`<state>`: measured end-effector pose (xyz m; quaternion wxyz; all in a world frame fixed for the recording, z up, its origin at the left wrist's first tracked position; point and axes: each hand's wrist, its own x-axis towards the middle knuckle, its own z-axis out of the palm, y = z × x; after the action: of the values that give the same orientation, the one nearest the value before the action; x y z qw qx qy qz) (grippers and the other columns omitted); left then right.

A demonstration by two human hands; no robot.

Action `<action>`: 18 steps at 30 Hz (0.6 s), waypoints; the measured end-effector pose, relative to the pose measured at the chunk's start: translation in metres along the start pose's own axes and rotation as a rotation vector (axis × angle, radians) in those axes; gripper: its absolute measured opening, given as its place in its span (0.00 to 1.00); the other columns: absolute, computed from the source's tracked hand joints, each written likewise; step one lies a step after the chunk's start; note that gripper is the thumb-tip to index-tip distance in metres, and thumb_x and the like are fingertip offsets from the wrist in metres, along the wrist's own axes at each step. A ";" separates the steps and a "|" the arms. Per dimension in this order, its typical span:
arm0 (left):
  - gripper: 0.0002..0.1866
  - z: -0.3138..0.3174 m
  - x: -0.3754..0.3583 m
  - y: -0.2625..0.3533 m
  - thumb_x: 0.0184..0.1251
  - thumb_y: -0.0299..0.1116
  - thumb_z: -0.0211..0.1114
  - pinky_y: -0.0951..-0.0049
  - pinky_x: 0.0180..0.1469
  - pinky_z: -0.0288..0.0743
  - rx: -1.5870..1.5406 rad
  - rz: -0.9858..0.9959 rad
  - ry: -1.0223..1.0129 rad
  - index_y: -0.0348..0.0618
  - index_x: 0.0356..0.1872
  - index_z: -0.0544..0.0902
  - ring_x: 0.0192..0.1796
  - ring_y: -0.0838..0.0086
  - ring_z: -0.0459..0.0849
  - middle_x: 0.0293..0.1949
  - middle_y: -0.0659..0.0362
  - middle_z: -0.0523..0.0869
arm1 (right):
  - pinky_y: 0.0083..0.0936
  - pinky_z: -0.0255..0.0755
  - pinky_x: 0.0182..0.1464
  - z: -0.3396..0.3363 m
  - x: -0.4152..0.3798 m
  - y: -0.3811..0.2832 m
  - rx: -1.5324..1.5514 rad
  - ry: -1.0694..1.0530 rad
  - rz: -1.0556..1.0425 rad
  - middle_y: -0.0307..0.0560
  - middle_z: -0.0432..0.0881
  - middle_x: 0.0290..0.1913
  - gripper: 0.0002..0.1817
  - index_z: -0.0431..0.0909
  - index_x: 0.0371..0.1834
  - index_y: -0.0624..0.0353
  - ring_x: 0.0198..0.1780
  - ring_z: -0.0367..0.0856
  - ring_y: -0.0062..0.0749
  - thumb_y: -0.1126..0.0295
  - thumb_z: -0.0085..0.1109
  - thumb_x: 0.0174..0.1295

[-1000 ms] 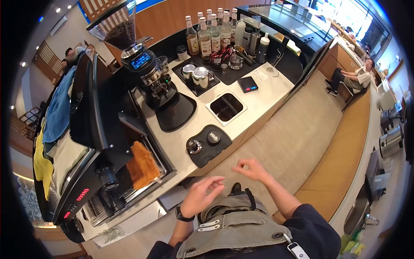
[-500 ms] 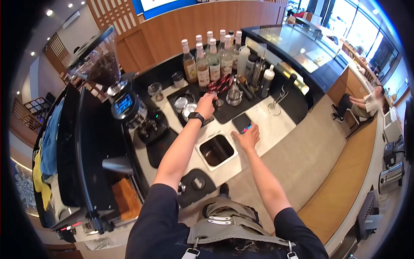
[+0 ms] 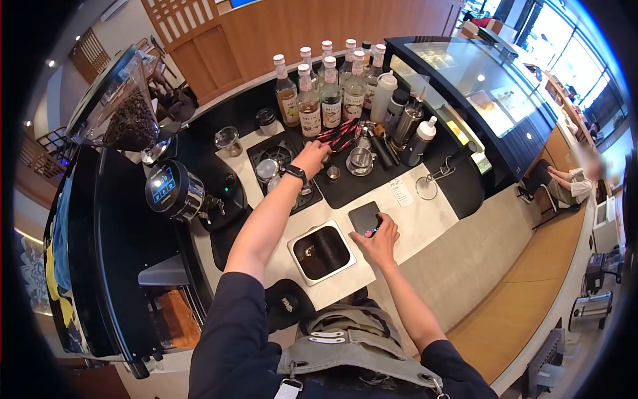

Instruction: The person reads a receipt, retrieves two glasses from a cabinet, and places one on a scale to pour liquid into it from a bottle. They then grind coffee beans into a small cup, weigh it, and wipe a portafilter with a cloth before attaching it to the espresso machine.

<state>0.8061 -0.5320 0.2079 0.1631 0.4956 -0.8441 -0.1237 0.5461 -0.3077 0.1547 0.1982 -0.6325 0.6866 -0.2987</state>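
Note:
My left hand (image 3: pixel 312 160), with a dark watch on the wrist, reaches over the black mat beside the red-and-black patterned cloth (image 3: pixel 342 135). Its fingers are curled together, and whatever they may hold is hidden. Just to the right of it stands a small metal cup (image 3: pixel 333 173). On the light counter, my right hand (image 3: pixel 379 243) has thumb and fingers around the near end of a flat black phone-like slab (image 3: pixel 363 216). A pink and blue patch shows under those fingers. Behind the cup is a small glass pitcher (image 3: pixel 360 159).
Several syrup bottles (image 3: pixel 331 100) line the back. A square metal bin (image 3: pixel 292 249) is sunk in the counter. At left stands a coffee grinder (image 3: pixel 174 193). A paper slip (image 3: pixel 400 192) and whisk-like wire tool (image 3: pixel 428 183) lie right; a person sits beyond the counter.
The camera view has shifted and come closer to the counter. My right hand's fingers have drawn in around the black slab's end. My left hand has moved slightly away from the small metal cup.

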 end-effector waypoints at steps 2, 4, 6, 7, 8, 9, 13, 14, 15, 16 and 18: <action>0.27 -0.024 -0.009 0.006 0.53 0.24 0.78 0.53 0.65 0.76 -0.073 -0.055 0.171 0.44 0.57 0.82 0.60 0.47 0.79 0.54 0.47 0.83 | 0.55 0.55 0.74 -0.007 -0.001 0.011 0.022 -0.041 -0.041 0.59 0.69 0.71 0.58 0.59 0.76 0.62 0.73 0.64 0.56 0.51 0.85 0.46; 0.23 -0.054 -0.026 0.020 0.54 0.27 0.80 0.55 0.59 0.79 -0.219 -0.144 0.476 0.38 0.51 0.83 0.52 0.51 0.85 0.48 0.45 0.86 | 0.53 0.56 0.74 -0.010 0.003 0.024 0.030 -0.083 -0.109 0.59 0.70 0.72 0.60 0.58 0.78 0.61 0.73 0.65 0.54 0.50 0.86 0.45; 0.26 -0.069 -0.048 0.037 0.63 0.32 0.80 0.69 0.49 0.84 -0.547 -0.490 0.631 0.34 0.55 0.76 0.42 0.68 0.90 0.49 0.47 0.89 | 0.51 0.56 0.74 -0.019 -0.001 0.039 0.037 -0.137 -0.132 0.59 0.70 0.72 0.61 0.57 0.79 0.61 0.72 0.65 0.54 0.50 0.86 0.45; 0.27 -0.066 -0.059 0.043 0.64 0.29 0.79 0.68 0.51 0.84 -0.718 -0.459 0.739 0.33 0.57 0.74 0.45 0.68 0.90 0.50 0.49 0.89 | 0.51 0.56 0.74 -0.023 0.002 0.041 0.048 -0.163 -0.141 0.59 0.71 0.72 0.62 0.57 0.80 0.60 0.72 0.66 0.54 0.50 0.86 0.45; 0.28 -0.060 -0.071 0.051 0.64 0.27 0.78 0.68 0.53 0.84 -0.885 -0.426 0.848 0.32 0.60 0.72 0.49 0.69 0.89 0.50 0.51 0.88 | 0.50 0.56 0.74 -0.025 0.005 0.045 0.062 -0.192 -0.152 0.59 0.71 0.72 0.62 0.57 0.80 0.60 0.72 0.66 0.54 0.50 0.86 0.45; 0.29 -0.052 -0.082 0.068 0.64 0.24 0.78 0.67 0.54 0.84 -0.945 -0.388 0.865 0.32 0.61 0.70 0.50 0.70 0.88 0.51 0.53 0.88 | 0.48 0.56 0.75 -0.026 0.008 0.053 0.094 -0.206 -0.197 0.61 0.72 0.71 0.61 0.57 0.81 0.60 0.72 0.67 0.55 0.50 0.86 0.47; 0.22 0.010 -0.112 0.135 0.63 0.27 0.80 0.69 0.55 0.80 -1.033 -0.553 0.543 0.40 0.55 0.79 0.49 0.74 0.86 0.49 0.58 0.88 | 0.48 0.55 0.76 -0.045 0.016 0.066 0.048 -0.285 -0.281 0.56 0.72 0.74 0.55 0.60 0.80 0.61 0.74 0.67 0.51 0.52 0.82 0.53; 0.24 0.028 -0.110 0.162 0.60 0.29 0.83 0.68 0.54 0.80 -0.976 -0.449 0.600 0.41 0.54 0.80 0.47 0.74 0.86 0.47 0.59 0.89 | 0.49 0.55 0.75 -0.048 0.014 0.071 0.030 -0.251 -0.325 0.56 0.72 0.74 0.53 0.61 0.79 0.61 0.74 0.67 0.51 0.52 0.81 0.54; 0.23 0.038 -0.108 0.185 0.60 0.30 0.84 0.69 0.55 0.80 -0.994 -0.496 0.524 0.41 0.53 0.81 0.47 0.76 0.86 0.46 0.60 0.89 | 0.50 0.55 0.74 -0.051 0.016 0.076 0.011 -0.211 -0.376 0.55 0.73 0.74 0.51 0.62 0.78 0.61 0.74 0.68 0.50 0.53 0.80 0.55; 0.24 0.059 -0.105 0.196 0.58 0.31 0.85 0.69 0.54 0.80 -0.980 -0.528 0.483 0.40 0.52 0.82 0.48 0.75 0.87 0.46 0.60 0.88 | 0.51 0.56 0.74 -0.055 0.018 0.081 -0.008 -0.170 -0.425 0.54 0.73 0.74 0.49 0.63 0.77 0.60 0.74 0.68 0.50 0.54 0.79 0.56; 0.31 0.101 -0.102 0.195 0.50 0.42 0.87 0.59 0.62 0.71 -0.521 -0.484 0.410 0.42 0.52 0.83 0.57 0.62 0.81 0.52 0.57 0.85 | 0.52 0.56 0.74 -0.060 0.019 0.095 -0.049 -0.159 -0.480 0.54 0.73 0.74 0.45 0.66 0.76 0.60 0.75 0.67 0.49 0.54 0.77 0.59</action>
<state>0.6574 -0.3448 0.1721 0.4141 0.6362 -0.5936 -0.2670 0.4335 -0.3146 0.1380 0.1599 -0.8034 0.5061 -0.2698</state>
